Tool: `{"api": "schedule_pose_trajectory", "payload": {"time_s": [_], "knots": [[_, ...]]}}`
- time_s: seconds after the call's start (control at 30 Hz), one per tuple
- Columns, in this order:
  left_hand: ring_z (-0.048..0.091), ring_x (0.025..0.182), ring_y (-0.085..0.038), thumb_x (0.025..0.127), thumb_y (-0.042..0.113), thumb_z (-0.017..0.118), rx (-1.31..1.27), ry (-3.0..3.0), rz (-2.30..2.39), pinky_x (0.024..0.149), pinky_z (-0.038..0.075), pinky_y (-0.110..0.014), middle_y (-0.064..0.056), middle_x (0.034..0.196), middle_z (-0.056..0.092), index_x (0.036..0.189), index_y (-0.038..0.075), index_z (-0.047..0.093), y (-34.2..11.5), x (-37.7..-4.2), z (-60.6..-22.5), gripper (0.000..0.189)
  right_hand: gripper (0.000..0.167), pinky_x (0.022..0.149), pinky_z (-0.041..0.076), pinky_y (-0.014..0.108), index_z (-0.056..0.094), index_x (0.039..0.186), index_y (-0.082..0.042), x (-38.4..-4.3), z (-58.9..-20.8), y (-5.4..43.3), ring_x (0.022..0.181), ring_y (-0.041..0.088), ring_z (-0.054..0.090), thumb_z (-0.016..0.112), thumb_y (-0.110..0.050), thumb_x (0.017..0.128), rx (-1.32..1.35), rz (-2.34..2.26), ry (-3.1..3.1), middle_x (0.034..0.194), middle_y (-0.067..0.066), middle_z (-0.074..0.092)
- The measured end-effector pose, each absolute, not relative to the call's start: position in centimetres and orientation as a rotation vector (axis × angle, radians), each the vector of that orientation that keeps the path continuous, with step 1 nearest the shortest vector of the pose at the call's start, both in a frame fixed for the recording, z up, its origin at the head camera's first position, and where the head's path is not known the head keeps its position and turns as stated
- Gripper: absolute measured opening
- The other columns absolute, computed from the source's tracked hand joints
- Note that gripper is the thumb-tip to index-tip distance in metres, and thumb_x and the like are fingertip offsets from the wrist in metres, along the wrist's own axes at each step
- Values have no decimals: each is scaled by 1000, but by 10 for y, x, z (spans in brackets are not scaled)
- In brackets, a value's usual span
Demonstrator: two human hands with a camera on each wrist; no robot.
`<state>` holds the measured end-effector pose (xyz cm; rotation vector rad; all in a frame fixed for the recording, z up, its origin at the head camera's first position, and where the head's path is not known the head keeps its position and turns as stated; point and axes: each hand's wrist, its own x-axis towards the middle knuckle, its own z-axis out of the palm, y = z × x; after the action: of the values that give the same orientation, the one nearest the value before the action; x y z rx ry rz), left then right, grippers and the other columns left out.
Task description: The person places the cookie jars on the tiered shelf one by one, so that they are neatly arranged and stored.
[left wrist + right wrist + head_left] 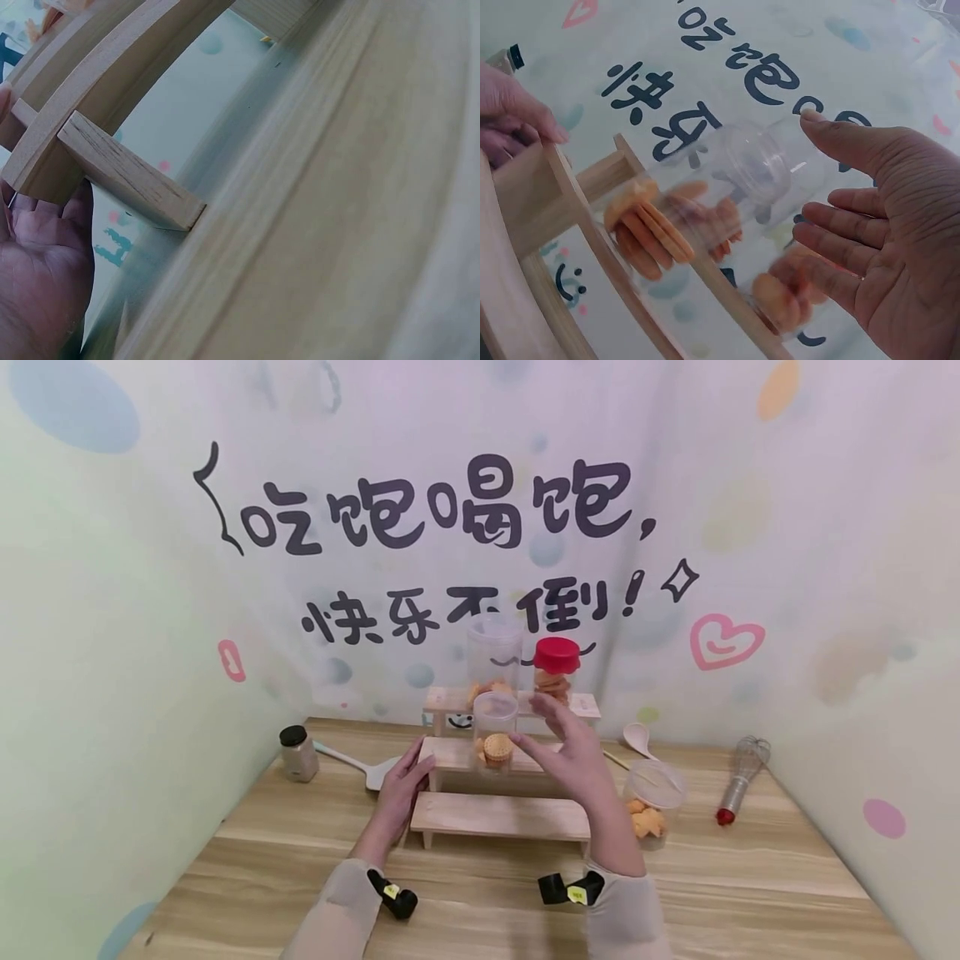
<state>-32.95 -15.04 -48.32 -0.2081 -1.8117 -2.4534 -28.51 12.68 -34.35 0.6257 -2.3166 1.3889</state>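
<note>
A three-step wooden stand [498, 814] stands on the table, and my left hand [401, 789] holds the left end of its middle step. In the right wrist view, the left thumb [544, 120] lies against the board's edge. On that middle step sits a clear jar [495, 714] with round biscuits in its bottom. My right hand [573, 756] is beside this jar on its right, fingers extended and thumb apart, holding nothing. The top step carries a taller clear jar [495, 647] with biscuits and a jar with a red lid [557, 656].
Right of the stand is a clear tub of biscuits [648, 818], with a white spoon [637, 739] behind it and a whisk [741, 781] farther right. A black-lidded jar [298, 756] and a white spatula [378, 774] lie to the left. A printed curtain [450, 427] hangs behind.
</note>
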Motion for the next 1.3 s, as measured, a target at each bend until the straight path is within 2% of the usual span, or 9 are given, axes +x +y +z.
{"api": "schedule_pose_trajectory", "payload": {"time_s": [0.13,0.27,0.43,0.63,0.83,1.0,1.3], "knots": [[35,144,-23,98,27,67,-206,-1811,-2456,115,32,-39,-8,163,28,158,19,36,-151,-330,-483,67,70,112,38,48,50,146,-11,-281,-340,144,135,25,50,79,-37,88,634,1376,-2322,144,9,55],[36,143,-23,98,27,68,-207,-1811,-2458,116,32,-39,-8,163,27,157,19,36,-152,-329,-482,68,70,109,42,48,51,146,-9,-276,-337,164,134,28,51,80,-34,88,610,1287,-2339,145,9,55],[37,142,-21,98,27,68,-191,-1826,-2448,110,39,-29,-6,163,28,157,20,37,-156,-327,-482,68,71,107,44,47,49,148,-13,-272,-338,191,133,26,52,78,-39,89,592,1189,-2369,145,8,55],[38,142,-22,99,28,67,-192,-1834,-2446,100,45,-19,-6,162,29,158,21,36,-160,-326,-481,67,70,106,45,51,48,148,-12,-271,-343,218,133,33,51,76,-39,91,579,1125,-2405,145,11,55],[38,142,-22,99,29,66,-194,-1853,-2449,100,44,-18,-6,163,29,158,21,34,-160,-325,-480,68,69,105,44,53,48,149,-10,-268,-352,244,132,35,51,75,-37,92,543,1039,-2446,144,13,55],[39,141,-23,99,28,67,-202,-1839,-2448,101,44,-20,-8,162,30,158,20,34,-156,-325,-479,68,67,102,44,60,49,147,-6,-267,-363,271,130,41,52,75,-35,92,509,953,-2459,142,17,57],[35,143,-24,99,27,66,-217,-1837,-2448,111,38,-30,-10,163,28,158,18,35,-150,-326,-479,67,65,96,44,65,51,144,-2,-261,-382,311,128,44,51,75,-35,92,485,846,-2505,138,20,59]]}}
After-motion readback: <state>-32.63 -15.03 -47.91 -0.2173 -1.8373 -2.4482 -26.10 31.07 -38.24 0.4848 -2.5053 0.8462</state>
